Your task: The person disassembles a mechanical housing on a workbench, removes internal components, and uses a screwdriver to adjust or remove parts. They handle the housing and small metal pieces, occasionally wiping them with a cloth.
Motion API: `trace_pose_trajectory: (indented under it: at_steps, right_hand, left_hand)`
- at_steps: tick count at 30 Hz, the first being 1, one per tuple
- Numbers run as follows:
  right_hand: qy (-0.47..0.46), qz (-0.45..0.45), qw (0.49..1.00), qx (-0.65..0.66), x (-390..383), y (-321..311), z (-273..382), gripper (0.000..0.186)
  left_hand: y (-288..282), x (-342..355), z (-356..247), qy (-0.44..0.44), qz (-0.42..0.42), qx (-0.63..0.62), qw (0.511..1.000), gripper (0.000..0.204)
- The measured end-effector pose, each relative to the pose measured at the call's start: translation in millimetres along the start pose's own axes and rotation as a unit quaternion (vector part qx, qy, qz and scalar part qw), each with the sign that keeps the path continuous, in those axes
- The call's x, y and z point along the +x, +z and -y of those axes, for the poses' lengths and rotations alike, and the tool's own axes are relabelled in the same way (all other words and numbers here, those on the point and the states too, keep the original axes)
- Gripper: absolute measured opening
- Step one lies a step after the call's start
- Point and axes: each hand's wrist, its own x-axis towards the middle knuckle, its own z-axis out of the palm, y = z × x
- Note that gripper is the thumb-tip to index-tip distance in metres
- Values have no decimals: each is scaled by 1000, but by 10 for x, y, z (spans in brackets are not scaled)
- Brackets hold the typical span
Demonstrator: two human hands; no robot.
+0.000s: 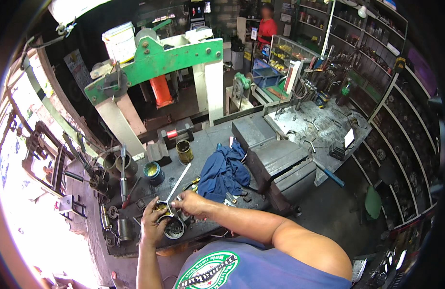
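Observation:
My left hand (152,221) grips the side of a dark metal housing (162,208) at the bench's front edge. A round silver casing (175,229) sits just below it. A long pale flat bar (179,180) slants up and right from the top of the housing. My right hand (188,203) is closed at the base of that bar; what its fingertips hold is too small to make out. A blue cloth (222,173) lies to their right, a blue-rimmed tin (154,172) and a yellowish can (184,152) beyond them.
A green-and-white press frame (214,96) stands behind the bench (254,125). Tools in metal holders (126,166) crowd the left; a vise-like steel block (280,164) and a cluttered tray table (345,125) are right. A person in red (267,30) stands at the back.

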Motion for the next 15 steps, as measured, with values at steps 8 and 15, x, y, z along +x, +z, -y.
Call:
trace_pose_trajectory:
  at_steps: [8, 15]
  right_hand:
    - [-49, -112, 895, -429, -1, -666, 197, 52]
    - [-40, -103, 810, -575, -379, -1015, -1159, 21]
  left_hand:
    - [-23, 78, -52, -12, 11, -1, 1000, 46]
    - [15, 8, 61, -56, 13, -75, 995, 47]
